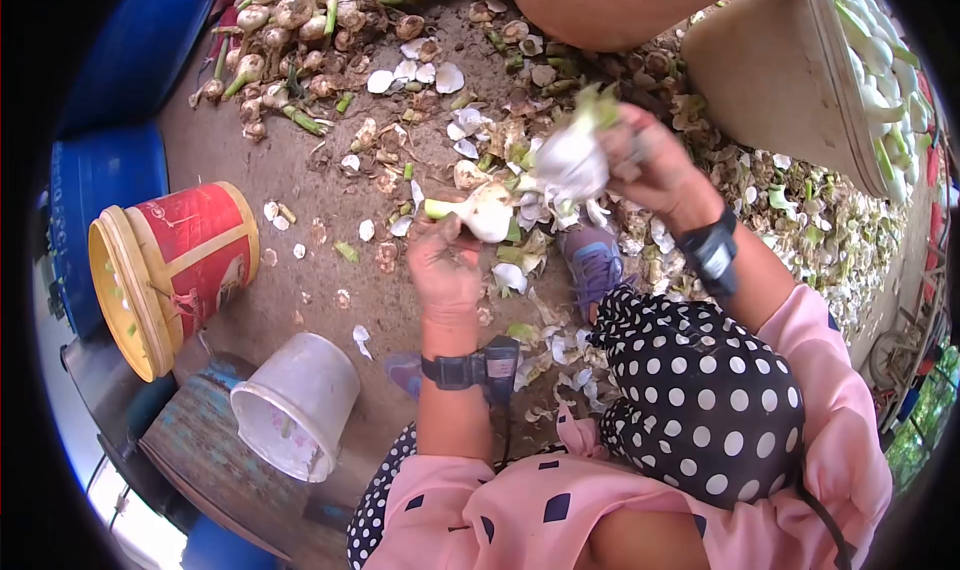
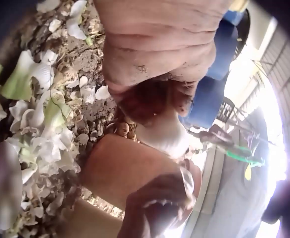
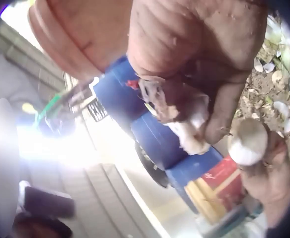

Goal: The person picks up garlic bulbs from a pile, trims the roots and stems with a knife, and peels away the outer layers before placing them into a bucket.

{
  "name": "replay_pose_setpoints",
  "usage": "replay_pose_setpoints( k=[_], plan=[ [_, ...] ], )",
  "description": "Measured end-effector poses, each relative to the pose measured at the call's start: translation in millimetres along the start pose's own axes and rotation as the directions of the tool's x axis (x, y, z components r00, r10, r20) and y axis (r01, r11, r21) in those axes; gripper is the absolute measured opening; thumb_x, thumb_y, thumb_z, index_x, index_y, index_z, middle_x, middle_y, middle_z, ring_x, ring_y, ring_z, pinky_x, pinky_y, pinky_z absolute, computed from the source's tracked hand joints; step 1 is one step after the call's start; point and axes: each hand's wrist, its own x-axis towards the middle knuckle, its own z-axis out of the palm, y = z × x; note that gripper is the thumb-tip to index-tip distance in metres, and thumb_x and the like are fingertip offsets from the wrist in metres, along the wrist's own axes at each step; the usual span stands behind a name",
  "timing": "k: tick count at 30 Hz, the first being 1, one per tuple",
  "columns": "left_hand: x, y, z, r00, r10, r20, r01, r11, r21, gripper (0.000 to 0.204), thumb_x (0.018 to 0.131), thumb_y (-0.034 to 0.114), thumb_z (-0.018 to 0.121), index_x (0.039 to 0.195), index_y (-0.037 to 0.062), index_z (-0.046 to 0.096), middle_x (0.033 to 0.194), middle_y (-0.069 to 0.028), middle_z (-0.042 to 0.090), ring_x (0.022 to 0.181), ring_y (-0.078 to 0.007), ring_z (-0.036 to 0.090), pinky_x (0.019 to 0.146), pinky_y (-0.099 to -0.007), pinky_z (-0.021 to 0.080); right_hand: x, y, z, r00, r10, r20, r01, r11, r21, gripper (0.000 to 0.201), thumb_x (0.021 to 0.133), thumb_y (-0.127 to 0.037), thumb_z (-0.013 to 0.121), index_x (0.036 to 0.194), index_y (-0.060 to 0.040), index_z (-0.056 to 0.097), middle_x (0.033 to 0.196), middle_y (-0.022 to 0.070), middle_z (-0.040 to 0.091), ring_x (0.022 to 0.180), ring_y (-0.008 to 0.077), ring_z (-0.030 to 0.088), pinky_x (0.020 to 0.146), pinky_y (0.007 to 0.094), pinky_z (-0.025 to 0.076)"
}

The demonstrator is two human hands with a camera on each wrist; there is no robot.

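My left hand [image 1: 447,260] grips a white garlic bulb [image 1: 488,213] by its base, its short green stem pointing left in the head view. In the left wrist view the same bulb [image 2: 167,136] shows below the curled fingers. To the right and a little higher, my right hand [image 1: 655,165] pinches a loose garlic skin [image 1: 572,163], white with a green tip and blurred by motion. Close up in the right wrist view, the skin [image 3: 184,114] has brown, papery parts. The two hands are apart, above ground strewn with peelings.
Unpeeled garlic [image 1: 300,20] lies heaped at the far left. A large pale tub [image 1: 780,90] full of white bulbs stands at the right, beside an orange tub [image 1: 640,5]. A red-and-yellow bucket [image 1: 205,255], white bucket [image 1: 310,380] and blue barrels [image 1: 110,210] are on the left.
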Motion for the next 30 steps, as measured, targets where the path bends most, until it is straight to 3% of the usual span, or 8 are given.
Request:
replay_pose_setpoints(
  k=[2,3,6,8,17,22,27,30],
  plan=[
    [0,9,-3,0.992,0.000,0.124,0.011,0.996,-0.089,0.021,0.076,-0.002,0.063,0.097,-0.0015,0.060,0.094,-0.0106,0.065,0.087,-0.0228,0.065,0.079,-0.0345,0.054,-14,-18,7,0.993,-0.116,0.033,0.117,0.992,-0.049,0.030,0.080,-0.011,0.068,0.107,-0.0002,0.060,0.093,0.0092,0.066,0.079,0.0159,0.064,0.069,0.0338,0.054],
    [-1,12,-5,0.987,0.054,0.152,-0.053,0.999,-0.011,0.022,0.076,-0.002,0.063,0.098,-0.0015,0.060,0.094,-0.0101,0.064,0.087,-0.0228,0.064,0.078,-0.0346,0.054,-2,-29,0,0.966,0.090,0.243,0.066,0.822,-0.566,0.034,0.078,-0.016,0.070,0.109,-0.0035,0.061,0.095,0.0068,0.067,0.081,0.0171,0.066,0.066,0.0338,0.053],
    [-1,13,-7,0.972,0.143,0.187,-0.168,0.978,0.124,0.023,0.074,-0.003,0.065,0.097,-0.0017,0.061,0.095,-0.0089,0.064,0.087,-0.0212,0.063,0.077,-0.0331,0.053,-1,3,-2,0.986,-0.059,0.156,0.089,-0.608,-0.789,0.042,0.074,-0.033,0.074,0.107,-0.0081,0.064,0.079,0.0151,0.068,0.071,0.0269,0.067,0.062,0.0363,0.052],
    [-3,12,-7,0.957,0.182,0.224,-0.273,0.824,0.496,0.023,0.074,-0.001,0.068,0.096,-0.0003,0.062,0.096,-0.0084,0.063,0.086,-0.0202,0.062,0.078,-0.0311,0.051,-2,12,22,0.947,-0.116,0.301,0.270,-0.225,-0.936,0.035,0.076,-0.032,0.072,0.099,-0.0062,0.068,0.074,0.0171,0.065,0.069,0.0337,0.064,0.062,0.0400,0.050],
    [-6,11,11,0.787,0.268,0.555,-0.608,0.186,0.772,0.025,0.069,-0.001,0.073,0.093,0.0004,0.065,0.090,-0.0056,0.064,0.080,-0.0160,0.059,0.074,-0.0267,0.047,6,16,51,0.951,0.069,0.302,0.302,-0.417,-0.857,0.021,0.064,-0.017,0.068,0.081,-0.0047,0.063,0.067,0.0165,0.061,0.068,0.0371,0.061,0.061,0.0442,0.049],
    [-4,21,4,0.842,0.266,0.470,-0.526,0.601,0.602,0.022,0.065,-0.001,0.071,0.086,0.0042,0.067,0.088,-0.0074,0.063,0.085,-0.0203,0.061,0.072,-0.0323,0.050,29,15,12,0.939,0.051,0.339,0.343,-0.098,-0.934,0.025,0.064,-0.015,0.069,0.087,-0.0047,0.065,0.069,0.0152,0.063,0.068,0.0366,0.062,0.060,0.0423,0.049],
    [0,50,-8,0.947,0.215,0.238,-0.227,0.974,0.024,0.024,0.064,-0.007,0.057,0.085,0.0043,0.064,0.090,-0.0074,0.060,0.082,-0.0191,0.058,0.069,-0.0279,0.050,21,4,-2,0.996,0.077,-0.042,0.008,-0.558,-0.830,0.048,0.068,-0.022,0.073,0.113,-0.0091,0.062,0.077,0.0143,0.067,0.075,0.0325,0.066,0.069,0.0412,0.052],
    [14,41,-9,0.923,0.227,0.312,-0.338,0.864,0.372,0.030,0.065,-0.008,0.055,0.091,0.0040,0.064,0.090,-0.0071,0.059,0.087,-0.0186,0.058,0.071,-0.0287,0.052,14,5,31,0.907,0.162,0.389,0.288,0.436,-0.853,0.077,0.069,-0.017,0.073,0.139,-0.0125,0.039,0.112,0.0128,0.062,0.087,0.0209,0.066,0.074,0.0338,0.052]
  ],
)
